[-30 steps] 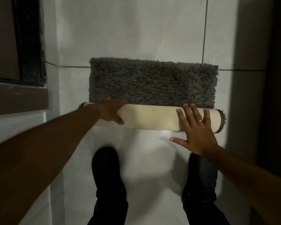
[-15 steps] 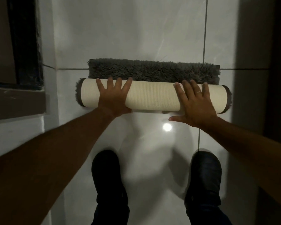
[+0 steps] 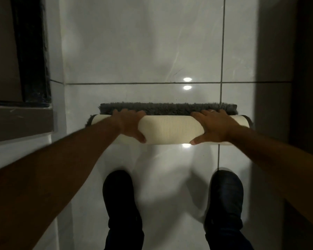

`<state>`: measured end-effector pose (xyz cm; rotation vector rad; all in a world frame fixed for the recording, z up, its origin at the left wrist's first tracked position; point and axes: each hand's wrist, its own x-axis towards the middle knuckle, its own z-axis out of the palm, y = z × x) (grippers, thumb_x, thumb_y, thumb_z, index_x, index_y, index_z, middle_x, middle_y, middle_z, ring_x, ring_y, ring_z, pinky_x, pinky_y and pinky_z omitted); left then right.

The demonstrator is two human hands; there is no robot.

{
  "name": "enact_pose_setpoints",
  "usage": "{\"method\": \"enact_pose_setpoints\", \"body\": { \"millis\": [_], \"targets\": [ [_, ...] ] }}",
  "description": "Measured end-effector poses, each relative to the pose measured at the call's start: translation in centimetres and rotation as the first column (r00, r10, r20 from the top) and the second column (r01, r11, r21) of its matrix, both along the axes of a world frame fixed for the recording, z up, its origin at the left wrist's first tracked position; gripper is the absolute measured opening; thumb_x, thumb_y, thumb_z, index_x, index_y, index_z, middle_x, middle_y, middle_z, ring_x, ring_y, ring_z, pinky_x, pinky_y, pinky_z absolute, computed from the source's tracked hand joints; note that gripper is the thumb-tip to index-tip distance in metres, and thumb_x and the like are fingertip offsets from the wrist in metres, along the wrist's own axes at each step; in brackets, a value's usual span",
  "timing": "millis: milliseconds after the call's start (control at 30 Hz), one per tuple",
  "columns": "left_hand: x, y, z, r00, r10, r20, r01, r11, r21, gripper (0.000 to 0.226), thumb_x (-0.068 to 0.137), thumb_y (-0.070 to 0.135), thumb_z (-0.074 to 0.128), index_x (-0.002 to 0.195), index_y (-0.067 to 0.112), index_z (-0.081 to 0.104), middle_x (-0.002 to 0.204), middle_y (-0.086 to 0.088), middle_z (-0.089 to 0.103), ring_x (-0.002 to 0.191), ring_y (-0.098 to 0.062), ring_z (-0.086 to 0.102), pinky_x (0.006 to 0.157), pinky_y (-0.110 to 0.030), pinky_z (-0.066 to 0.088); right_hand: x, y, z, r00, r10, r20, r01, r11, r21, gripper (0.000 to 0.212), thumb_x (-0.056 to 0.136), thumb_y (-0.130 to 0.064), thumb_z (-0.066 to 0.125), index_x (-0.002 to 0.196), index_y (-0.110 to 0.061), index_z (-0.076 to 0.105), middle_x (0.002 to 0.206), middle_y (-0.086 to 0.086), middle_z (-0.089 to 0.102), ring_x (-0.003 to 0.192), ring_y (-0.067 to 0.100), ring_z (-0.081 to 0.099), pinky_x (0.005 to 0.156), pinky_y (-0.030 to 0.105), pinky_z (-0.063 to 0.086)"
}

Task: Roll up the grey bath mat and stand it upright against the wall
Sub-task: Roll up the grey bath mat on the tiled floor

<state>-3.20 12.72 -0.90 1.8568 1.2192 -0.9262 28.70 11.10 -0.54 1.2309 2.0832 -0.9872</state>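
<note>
Nearest, two dark shoes (image 3: 122,199) planted on the glossy white floor (image 3: 170,177); lamp glints on the tiles, so likely slick underfoot and under the roll.

Just beyond the toes, the grey bath mat (image 3: 170,129), almost wholly rolled, lying crosswise on the floor; pale ribbed backing outward, shaggy grey pile showing at both ends of the roll and in one thin loose strip (image 3: 168,108) along its far side.

On top of the roll, left hand (image 3: 129,124) toward the left end, right hand (image 3: 218,126) toward the right end; both well apart, palms pressed flat, thumbs hooked over the near face; fingers (image 3: 124,112) spread wide and draped over the crown toward the pile, gripping nothing, only pressing.

Judged from the look: light, soft and springy; thick pile inside likely to push the roll open once pressure lifts; rubbery backing probably grippy against skin, less so on polished tile. Best held around the girth near the middle with the free edge trapped under a palm, or clasped from both ends; then tipped onto one end.

Farther off, dark wall (image 3: 275,51) at right and dark frame (image 3: 31,51) at left; either near enough for leaning, though a floppy roll may slump unless wound tight.
</note>
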Motion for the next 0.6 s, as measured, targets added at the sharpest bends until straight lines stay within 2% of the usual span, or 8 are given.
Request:
{"method": "enact_pose_setpoints", "body": {
  "millis": [67, 133, 167, 233, 300, 367, 467, 600],
  "targets": [
    [-0.1, 1.7, -0.7, 0.997, -0.077, -0.009, 0.077, 0.996, 0.053, 0.133, 0.041, 0.085, 0.071, 0.152, 0.036, 0.015, 0.162, -0.01, 0.026, 0.146, -0.039, 0.022, 0.112, -0.073, 0.008, 0.1, 1.8, -0.7, 0.999, 0.042, -0.012, -0.043, 0.999, -0.028, 0.108, 0.059, -0.086, 0.061, 0.147, -0.032, 0.028, 0.151, 0.004, 0.046, 0.135, 0.031, 0.043, 0.113, 0.062, 0.03],
    [-0.3, 2.6, -1.3, 0.996, -0.086, -0.024, 0.086, 0.996, 0.021, 0.15, 0.037, 0.087, 0.071, 0.154, 0.035, -0.007, 0.167, -0.01, -0.001, 0.151, -0.039, -0.002, 0.112, -0.071, -0.002, 0.0, 2.9, -1.2, 0.996, 0.09, -0.015, -0.09, 0.996, -0.02, 0.122, 0.054, -0.093, 0.054, 0.153, -0.033, 0.016, 0.164, 0.006, 0.024, 0.148, 0.035, 0.023, 0.116, 0.067, 0.014],
    [-0.3, 2.8, -1.5, 0.998, -0.064, -0.013, 0.064, 0.998, -0.024, 0.152, 0.037, 0.086, 0.072, 0.154, 0.034, -0.01, 0.167, -0.01, 0.0, 0.151, -0.039, -0.002, 0.113, -0.071, -0.002, -0.1, 3.0, -1.4, 0.995, 0.098, -0.017, -0.099, 0.995, -0.026, 0.127, 0.052, -0.096, 0.051, 0.155, -0.033, 0.008, 0.167, 0.006, 0.013, 0.152, 0.036, 0.013, 0.116, 0.068, 0.006],
    [-0.3, 2.8, -1.7, 0.999, -0.03, 0.025, 0.031, 0.998, -0.056, 0.15, 0.036, 0.086, 0.072, 0.154, 0.033, -0.004, 0.164, -0.008, 0.019, 0.148, -0.037, 0.018, 0.113, -0.071, 0.006, -0.2, 2.9, -1.5, 0.996, 0.082, -0.019, -0.083, 0.996, -0.039, 0.133, 0.052, -0.1, 0.046, 0.156, -0.032, -0.002, 0.169, 0.007, 0.001, 0.154, 0.035, 0.0, 0.117, 0.067, -0.002],
    [-0.3, 2.6, -1.5, 0.999, -0.01, 0.052, 0.011, 1.0, -0.017, 0.143, 0.037, 0.085, 0.071, 0.153, 0.032, 0.007, 0.153, -0.007, 0.038, 0.136, -0.034, 0.038, 0.111, -0.069, 0.016, -0.4, 2.8, -1.4, 0.999, 0.048, -0.015, -0.048, 0.998, -0.051, 0.135, 0.053, -0.101, 0.041, 0.156, -0.031, -0.009, 0.169, 0.007, -0.006, 0.154, 0.034, -0.006, 0.118, 0.065, -0.004],
    [-0.5, 1.8, -1.1, 0.996, -0.028, 0.079, 0.024, 0.998, 0.054, 0.133, 0.04, 0.083, 0.072, 0.149, 0.028, 0.02, 0.142, -0.008, 0.048, 0.125, -0.032, 0.046, 0.107, -0.063, 0.029, -1.0, 2.8, -1.0, 0.999, 0.032, -0.029, -0.034, 0.998, -0.055, 0.137, 0.054, -0.101, 0.041, 0.156, -0.029, -0.014, 0.169, 0.008, -0.01, 0.154, 0.033, -0.009, 0.12, 0.065, -0.003],
    [-0.6, -0.5, -0.5, 0.99, -0.095, 0.104, 0.074, 0.979, 0.188, 0.113, 0.045, 0.08, 0.073, 0.139, 0.027, 0.04, 0.129, -0.006, 0.052, 0.115, -0.027, 0.05, 0.099, -0.054, 0.04, -3.2, 2.8, -0.3, 0.998, 0.038, -0.06, -0.042, 0.996, -0.08, 0.139, 0.054, -0.098, 0.05, 0.155, -0.03, -0.017, 0.169, 0.008, -0.009, 0.155, 0.033, -0.005, 0.121, 0.065, 0.001],
    [-0.6, -3.5, 0.1, 0.983, -0.052, 0.177, 0.003, 0.963, 0.271, 0.097, 0.056, 0.072, 0.075, 0.134, 0.023, 0.044, 0.133, -0.004, 0.054, 0.119, -0.025, 0.053, 0.105, -0.055, 0.04, -6.8, 2.1, 0.3, 0.995, 0.077, -0.067, -0.086, 0.985, -0.149, 0.139, 0.054, -0.09, 0.063, 0.157, -0.027, -0.008, 0.161, 0.013, 0.031, 0.141, 0.037, 0.037, 0.115, 0.06, 0.031]
  ]
}}
